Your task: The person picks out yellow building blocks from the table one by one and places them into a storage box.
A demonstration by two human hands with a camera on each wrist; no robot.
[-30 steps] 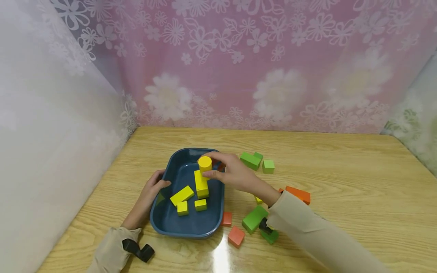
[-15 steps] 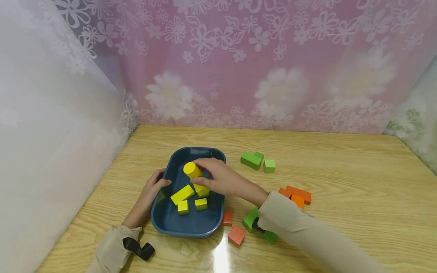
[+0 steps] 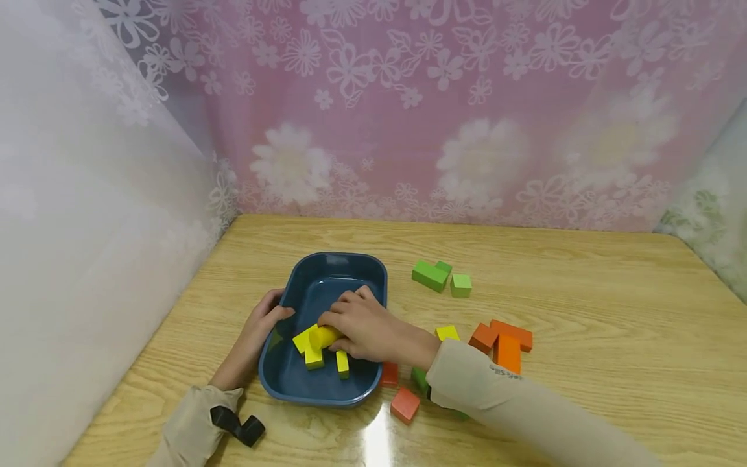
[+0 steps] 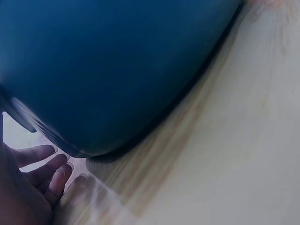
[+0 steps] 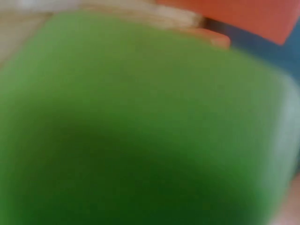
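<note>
A dark blue basin (image 3: 356, 392) stands at the left of the table. My left hand (image 3: 264, 327) holds its left rim, thumb over the edge; the other fingers (image 4: 55, 161) show curved outside the wall in the left wrist view. Inside the basin, my right hand (image 3: 364, 327) grips a yellow cylinder (image 3: 323, 337), tilted low among the yellow blocks. Beside it lie a yellow oblong block (image 3: 301, 341), a yellow cube (image 3: 314, 359) and a small yellow block (image 3: 342, 367). The hand hides the larger yellow block behind it.
Right of the basin lie red blocks (image 3: 405, 405), a yellow block (image 3: 447, 333) and orange blocks (image 3: 509, 353). Green blocks (image 3: 430, 275) sit farther back. A green block (image 5: 140, 103) nearly fills the right wrist view. The right sleeve (image 3: 484, 376) partly covers others.
My right hand has brought the yellow cylinder down and toward the basin's near half, tipping it over. A small yellow block in the basin has turned. The left hand stays at the rim.
</note>
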